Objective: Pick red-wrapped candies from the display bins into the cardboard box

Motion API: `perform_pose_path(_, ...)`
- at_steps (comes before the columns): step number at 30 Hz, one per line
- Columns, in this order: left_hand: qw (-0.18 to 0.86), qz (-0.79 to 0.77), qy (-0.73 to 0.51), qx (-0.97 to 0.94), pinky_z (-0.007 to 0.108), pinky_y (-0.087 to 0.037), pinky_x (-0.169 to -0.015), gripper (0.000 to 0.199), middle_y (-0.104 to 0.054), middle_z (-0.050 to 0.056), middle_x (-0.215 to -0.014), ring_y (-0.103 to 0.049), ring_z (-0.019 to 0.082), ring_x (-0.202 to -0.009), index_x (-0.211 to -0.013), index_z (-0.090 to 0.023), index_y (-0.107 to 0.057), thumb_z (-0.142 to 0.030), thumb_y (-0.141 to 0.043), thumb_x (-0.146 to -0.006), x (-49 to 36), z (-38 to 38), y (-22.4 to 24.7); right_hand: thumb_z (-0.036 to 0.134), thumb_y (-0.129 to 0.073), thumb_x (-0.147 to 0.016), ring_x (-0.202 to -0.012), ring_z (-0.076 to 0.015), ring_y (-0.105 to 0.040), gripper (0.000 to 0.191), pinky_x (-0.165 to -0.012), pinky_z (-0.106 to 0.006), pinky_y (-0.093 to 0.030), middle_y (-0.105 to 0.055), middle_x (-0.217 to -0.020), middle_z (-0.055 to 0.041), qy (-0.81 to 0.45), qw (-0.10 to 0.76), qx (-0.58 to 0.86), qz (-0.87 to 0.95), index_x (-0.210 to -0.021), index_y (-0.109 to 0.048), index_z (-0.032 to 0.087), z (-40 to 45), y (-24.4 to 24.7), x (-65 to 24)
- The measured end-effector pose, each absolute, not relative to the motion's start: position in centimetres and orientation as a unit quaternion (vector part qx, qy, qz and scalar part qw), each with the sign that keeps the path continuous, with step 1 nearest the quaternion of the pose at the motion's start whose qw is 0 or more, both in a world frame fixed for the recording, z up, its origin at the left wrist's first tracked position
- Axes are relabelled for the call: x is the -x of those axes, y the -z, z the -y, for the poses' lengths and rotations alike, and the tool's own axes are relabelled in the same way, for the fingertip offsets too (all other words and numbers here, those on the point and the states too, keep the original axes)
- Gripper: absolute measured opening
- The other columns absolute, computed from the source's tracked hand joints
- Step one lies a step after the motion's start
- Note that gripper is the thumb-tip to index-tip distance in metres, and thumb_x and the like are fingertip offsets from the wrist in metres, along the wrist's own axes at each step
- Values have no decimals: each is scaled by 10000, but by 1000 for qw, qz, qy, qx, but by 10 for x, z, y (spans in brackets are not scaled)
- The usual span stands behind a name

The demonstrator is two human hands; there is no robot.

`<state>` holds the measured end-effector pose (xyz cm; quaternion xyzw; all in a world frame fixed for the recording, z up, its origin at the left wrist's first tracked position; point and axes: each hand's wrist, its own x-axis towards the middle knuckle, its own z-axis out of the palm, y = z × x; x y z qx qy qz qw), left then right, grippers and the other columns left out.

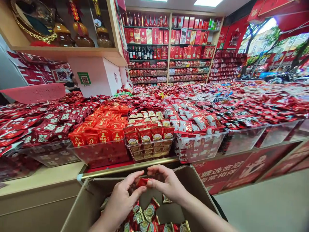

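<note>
Over the cardboard box (76, 206), left hand (119, 197) and right hand (170, 185) are pinching a red packet (143, 182), the next move seemingly needing steady fingertips.

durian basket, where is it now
In the head view, the basket of durian packets is mid-frame, beyond the cardboard box, between orange packets on its left and white-and-red ones on its right.

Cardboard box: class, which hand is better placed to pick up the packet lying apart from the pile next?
Right, I'd judge: the lone packet shows just below the right hand, while the left hand is farther off. Both are at a red packet, so the left would probably need to hold it alone.
</note>
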<state>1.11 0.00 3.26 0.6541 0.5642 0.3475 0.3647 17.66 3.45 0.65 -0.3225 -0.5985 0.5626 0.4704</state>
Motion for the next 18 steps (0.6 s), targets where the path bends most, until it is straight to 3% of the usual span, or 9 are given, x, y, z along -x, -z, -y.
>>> perform_pose_path(3, 358, -557, -324, -676, 285, -463, -716, 450, -626, -25, -834, -586, 146, -744, -1171, -274, -407, -320, -547, -747, -17, 5, -31, 342, -650, -656, -700, -155, -557, 209, -665, -279, -427, -643, -751, -41, -507, 455, 335, 651, -777, -657, 172, -31, -3, -178)
perform_pose_path(8, 500, -509, -380, -589, 259, -444, -817, 549, -607, 1, -987, -571, 137, -924, -1192, -258, -286, -323, -577, -731, -27, 9, -30, 365, -632, -673, -582, -121, -523, 227, -564, -243, -407, -626, -648, -33, -559, 502, 350, 559, -665, -639, 138, -26, -5, -175)
perform_pose_path(12, 423, -536, -334, -650, 251, -455, -724, 534, -619, -35, -817, -578, 122, -748, -1227, -266, -267, -311, -531, -764, -24, 7, -30, 314, -666, -644, -627, -125, -529, 233, -591, -246, -418, -621, -708, -21, -561, 474, 304, 606, -819, -633, 164, -27, -4, -174)
perform_pose_path(15, 365, -552, -286, -693, 244, -450, -658, 581, -603, -50, -767, -563, 122, -675, -1277, -288, -227, -279, -510, -770, -19, 8, -28, 261, -648, -668, -662, -133, -527, 117, -636, -252, -410, -624, -683, -17, -455, 451, 324, 696, -746, -656, 174, -26, -9, -176)
perform_pose_path(18, 357, -534, -320, -696, 233, -460, -715, 589, -618, -48, -800, -587, 123, -730, -1279, -300, -243, -285, -515, -758, -12, 9, -28, 248, -626, -692, -650, -128, -532, 88, -611, -240, -402, -633, -670, -21, -380, 434, 331, 747, -710, -661, 169, -22, -30, -183)
